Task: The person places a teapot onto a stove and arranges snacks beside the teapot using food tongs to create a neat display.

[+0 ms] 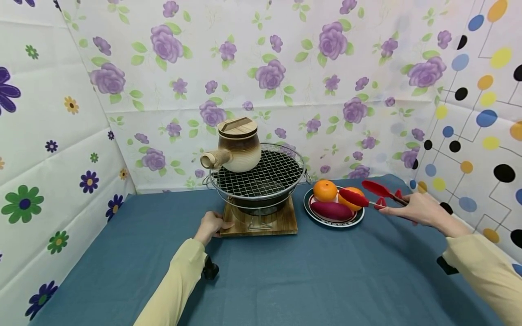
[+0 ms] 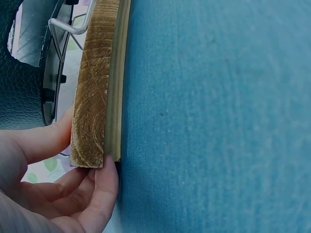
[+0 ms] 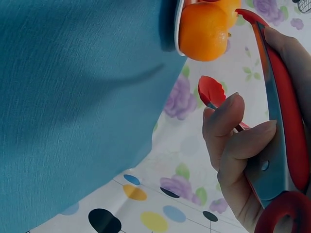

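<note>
Overhead, the left hand grips the wooden board under the grill while the right hand clasps open red tongs over the plate's oranges; the left wrist view shows fingers pinching the board's corner, and the right wrist view shows fingers curled round the tongs beside an orange.

Head overlooks; wrists close (tablecloth shared).

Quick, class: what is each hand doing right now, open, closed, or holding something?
Left hand: grips the corner of the wooden board under the grill.
Right hand: holds the red tongs, their tips apart above the plate.
</note>
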The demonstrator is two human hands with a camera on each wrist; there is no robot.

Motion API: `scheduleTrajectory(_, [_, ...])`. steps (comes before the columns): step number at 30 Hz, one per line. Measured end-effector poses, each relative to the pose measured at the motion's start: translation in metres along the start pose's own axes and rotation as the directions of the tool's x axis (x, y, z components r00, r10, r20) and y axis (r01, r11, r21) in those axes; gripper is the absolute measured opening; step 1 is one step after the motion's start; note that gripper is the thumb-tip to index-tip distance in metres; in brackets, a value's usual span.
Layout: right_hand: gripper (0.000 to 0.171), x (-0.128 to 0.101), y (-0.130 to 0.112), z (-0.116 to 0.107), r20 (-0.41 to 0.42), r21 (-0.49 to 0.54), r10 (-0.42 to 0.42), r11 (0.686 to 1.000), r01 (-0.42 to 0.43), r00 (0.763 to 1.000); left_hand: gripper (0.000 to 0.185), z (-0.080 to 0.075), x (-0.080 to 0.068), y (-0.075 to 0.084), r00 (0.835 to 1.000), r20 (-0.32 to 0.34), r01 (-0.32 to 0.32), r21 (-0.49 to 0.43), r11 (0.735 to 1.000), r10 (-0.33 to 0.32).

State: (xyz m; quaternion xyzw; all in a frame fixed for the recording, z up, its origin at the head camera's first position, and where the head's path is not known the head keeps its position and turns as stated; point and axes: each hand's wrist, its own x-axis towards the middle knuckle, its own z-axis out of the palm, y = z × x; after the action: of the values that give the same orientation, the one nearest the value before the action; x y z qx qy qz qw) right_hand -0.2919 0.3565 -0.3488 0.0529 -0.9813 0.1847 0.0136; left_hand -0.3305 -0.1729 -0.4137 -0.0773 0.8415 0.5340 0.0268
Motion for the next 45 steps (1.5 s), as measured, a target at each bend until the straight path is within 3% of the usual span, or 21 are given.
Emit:
scheduleTrajectory(5, [0.055,0.002,-0.001,0.001,0.01,-0.006,-0.002,1.0,0.002,1.0,0.045,0.001,0.0,0.001,1.0,-0.002,0.019,0.018,1.0,-0.019])
scheduleTrajectory(15, [0.055,0.004,-0.003,0.002,0.029,-0.01,0.005,1.0,-0.005,1.0,0.053,0.002,0.002,-0.002,1.0,-0.002,-0.004,-0.004,1.0,0.004])
scheduleTrajectory(31, [0.058,0.007,-0.009,0.002,0.05,-0.009,0.015,1.0,-0.014,0.999,0.053,0.002,0.004,-0.004,1.0,-0.017,0.016,0.008,1.0,-0.015])
scheduleTrajectory(45, [0.054,0.006,-0.013,0.005,0.061,0.017,-0.002,1.0,0.001,0.998,0.033,0.002,0.001,-0.001,0.999,-0.012,0.034,0.01,0.999,-0.034])
